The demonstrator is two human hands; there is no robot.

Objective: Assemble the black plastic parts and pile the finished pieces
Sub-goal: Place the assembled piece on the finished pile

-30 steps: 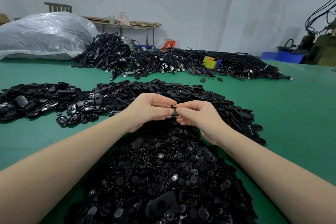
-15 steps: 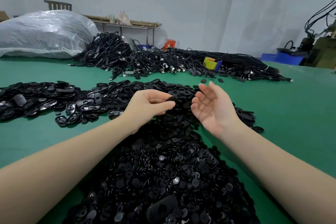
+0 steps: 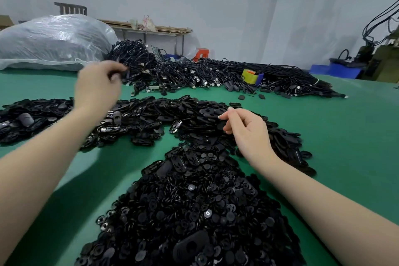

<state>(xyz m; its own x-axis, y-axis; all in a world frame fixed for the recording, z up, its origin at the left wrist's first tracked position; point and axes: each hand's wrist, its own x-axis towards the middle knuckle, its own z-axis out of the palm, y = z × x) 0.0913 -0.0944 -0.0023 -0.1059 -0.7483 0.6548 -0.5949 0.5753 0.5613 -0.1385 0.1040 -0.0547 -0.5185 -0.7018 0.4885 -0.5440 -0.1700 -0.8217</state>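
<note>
A big heap of small round black parts [image 3: 194, 211] lies right in front of me on the green table [image 3: 345, 136]. Behind it spreads a band of flat oval black parts [image 3: 194, 112], and more black pieces [image 3: 32, 119] are piled at the left. My left hand [image 3: 97, 86] is raised above the left piles, blurred, with curled fingers that seem to pinch a small black piece [image 3: 117, 73]. My right hand [image 3: 244, 131] hovers low over the oval parts with fingers loosely curled and thumb and forefinger apart. I see nothing in it.
A long heap of black cables [image 3: 205, 75] runs across the back of the table, with a yellow box [image 3: 249, 75] in it. A large clear plastic bag [image 3: 54, 39] lies at the back left. Blue crates [image 3: 341, 69] and machinery stand at the far right.
The hands came apart. My left hand swung up and to the left with the piece, and my right hand turned palm down and dropped onto the oval parts.
</note>
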